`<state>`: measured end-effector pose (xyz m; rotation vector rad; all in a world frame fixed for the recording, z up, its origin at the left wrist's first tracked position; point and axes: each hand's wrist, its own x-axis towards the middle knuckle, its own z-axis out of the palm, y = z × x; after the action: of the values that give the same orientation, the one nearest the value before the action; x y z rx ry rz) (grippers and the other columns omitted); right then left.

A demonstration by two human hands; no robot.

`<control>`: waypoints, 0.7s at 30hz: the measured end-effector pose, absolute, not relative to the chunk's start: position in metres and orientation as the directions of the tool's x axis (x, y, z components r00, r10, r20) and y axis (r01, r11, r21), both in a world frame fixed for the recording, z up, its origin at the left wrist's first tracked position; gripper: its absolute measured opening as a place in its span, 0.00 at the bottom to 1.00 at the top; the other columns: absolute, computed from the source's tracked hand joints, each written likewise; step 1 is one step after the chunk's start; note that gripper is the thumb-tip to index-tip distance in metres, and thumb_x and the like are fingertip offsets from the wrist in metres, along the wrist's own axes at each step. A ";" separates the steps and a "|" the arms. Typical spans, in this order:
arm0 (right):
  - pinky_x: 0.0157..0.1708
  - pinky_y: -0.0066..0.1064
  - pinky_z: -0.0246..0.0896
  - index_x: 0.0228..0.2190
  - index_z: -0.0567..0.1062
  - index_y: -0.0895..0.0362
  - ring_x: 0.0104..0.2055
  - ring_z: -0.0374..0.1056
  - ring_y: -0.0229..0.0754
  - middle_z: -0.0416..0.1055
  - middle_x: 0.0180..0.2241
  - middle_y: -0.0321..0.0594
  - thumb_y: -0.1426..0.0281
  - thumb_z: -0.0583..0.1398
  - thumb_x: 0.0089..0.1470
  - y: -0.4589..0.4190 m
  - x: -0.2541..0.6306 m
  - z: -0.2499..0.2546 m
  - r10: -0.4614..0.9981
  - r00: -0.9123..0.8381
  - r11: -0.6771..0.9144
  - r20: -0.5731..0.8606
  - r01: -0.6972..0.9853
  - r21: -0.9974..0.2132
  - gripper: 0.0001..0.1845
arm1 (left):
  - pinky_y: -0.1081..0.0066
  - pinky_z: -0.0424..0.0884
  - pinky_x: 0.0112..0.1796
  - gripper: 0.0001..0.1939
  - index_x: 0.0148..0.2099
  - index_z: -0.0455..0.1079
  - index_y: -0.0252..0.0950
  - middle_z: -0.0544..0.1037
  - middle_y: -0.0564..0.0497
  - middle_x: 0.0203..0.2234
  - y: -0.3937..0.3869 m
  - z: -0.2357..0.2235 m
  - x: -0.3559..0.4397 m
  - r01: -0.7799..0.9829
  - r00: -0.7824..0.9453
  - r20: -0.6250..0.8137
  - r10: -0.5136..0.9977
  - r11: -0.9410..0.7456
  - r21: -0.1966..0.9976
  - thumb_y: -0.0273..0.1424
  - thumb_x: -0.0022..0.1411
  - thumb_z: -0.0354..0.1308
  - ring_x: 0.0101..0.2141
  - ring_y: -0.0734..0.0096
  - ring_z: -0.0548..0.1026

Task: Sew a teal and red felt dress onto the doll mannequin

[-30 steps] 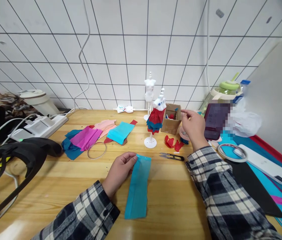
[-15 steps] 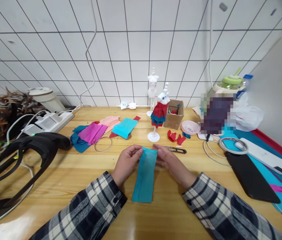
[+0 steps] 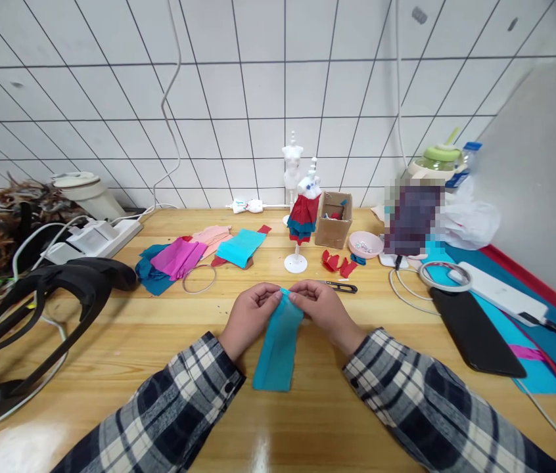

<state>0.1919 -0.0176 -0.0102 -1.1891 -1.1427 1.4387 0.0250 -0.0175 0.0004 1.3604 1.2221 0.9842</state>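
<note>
A turquoise strip of crepe paper or thin fabric (image 3: 277, 348) hangs down toward me, its upper edge pinched between both hands. My left hand (image 3: 253, 315) grips the upper left corner between thumb and fingers. Close beside it, my right hand (image 3: 324, 312) pinches the same edge, thumb on top. Just beyond the hands stands a small white mannequin (image 3: 310, 187) wearing a layered red and teal skirt (image 3: 303, 217). Behind the right hand lies a pair of black thread snips (image 3: 343, 287), partly covered by that hand.
Turquoise (image 3: 242, 246) and magenta pieces (image 3: 178, 257) lie at the back left near a thin hoop (image 3: 199, 279). A cardboard box (image 3: 334, 226), a pink bead bowl (image 3: 365, 244) and red scraps (image 3: 336, 261) stand back right. A black phone (image 3: 478, 335) lies right; a black headset frame (image 3: 46, 328) left.
My right hand has moved inward to the left and now pinches the strip's top edge near my left thumb. The strip's upper edge is gathered narrower. The view has shifted slightly.
</note>
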 end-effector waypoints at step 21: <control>0.30 0.30 0.62 0.28 0.75 0.56 0.29 0.68 0.39 0.73 0.26 0.36 0.61 0.64 0.46 -0.014 0.200 -0.011 0.984 -0.176 -0.010 -0.020 0.058 -0.998 0.11 | 0.69 0.70 0.34 0.15 0.33 0.78 0.35 0.81 0.48 0.28 -0.013 0.002 0.021 0.265 0.199 -0.122 0.972 0.066 0.962 0.42 0.51 0.64 0.31 0.64 0.76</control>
<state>0.2004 -0.0138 -0.0109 -1.1731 -1.3751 1.3236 0.0208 -0.0126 0.0020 1.4160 1.2720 0.8444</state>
